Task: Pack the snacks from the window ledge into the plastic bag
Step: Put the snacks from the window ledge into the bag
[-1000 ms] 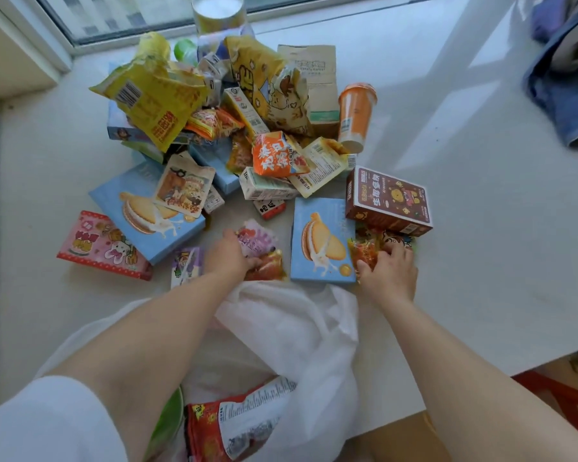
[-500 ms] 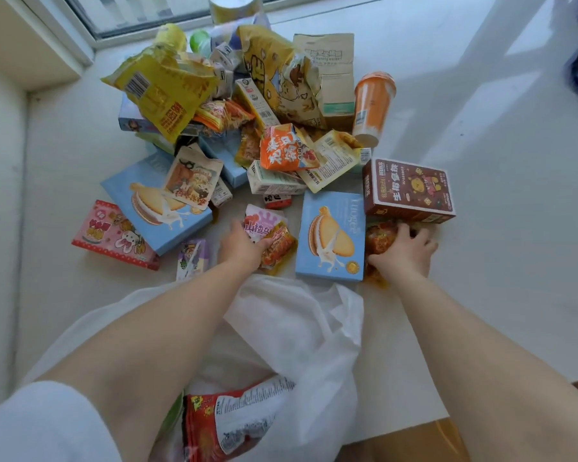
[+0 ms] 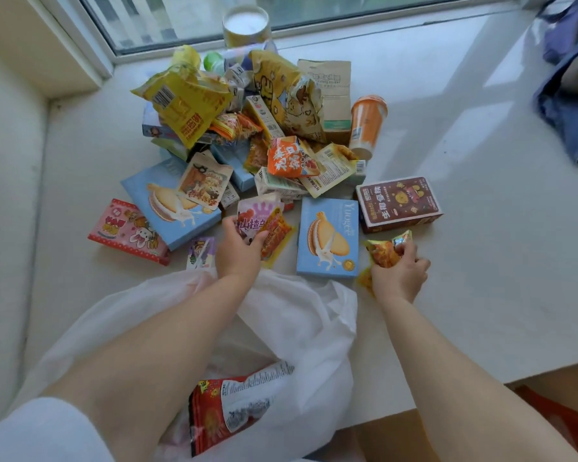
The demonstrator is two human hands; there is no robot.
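A: Gripping two packets at once in your left hand (image 3: 239, 248), a pink packet (image 3: 252, 216) and an orange packet (image 3: 276, 236), with the thumb curled over both and the fingers hidden beneath. That's a thin hold, I'd judge. The orange one lies only partly under your thumb; most of it sticks out beyond the thumb tip, so it may slide free as you lift.

B: And your right hand (image 3: 399, 278)?

A: Its fingers are clenched round a crinkled orange-yellow wrapper (image 3: 382, 253), which bulges out past the knuckles and below the heel of the hand. Foil that slippery could squirt out if you squeeze harder.

B: Where's the bag (image 3: 301, 328)?

A: Just behind both wrists, nearer you than the fingers, lying slack with a red pouch (image 3: 234, 408) showing inside. Its mouth looks collapsed, and neither hand is free to open it, so a drop from above could land on the plastic and skid to the ledge (image 3: 481, 228) or off its near edge.

B: The rest of the snacks?

A: The blue box (image 3: 327, 238) sits between your two hands, the brown box (image 3: 399, 203) just beyond your right fingertips, a purple sachet (image 3: 201, 253) beside your left wrist. The main pile (image 3: 247, 121) lies well beyond your fingers. Dragging your left hand back could knock the purple sachet along.
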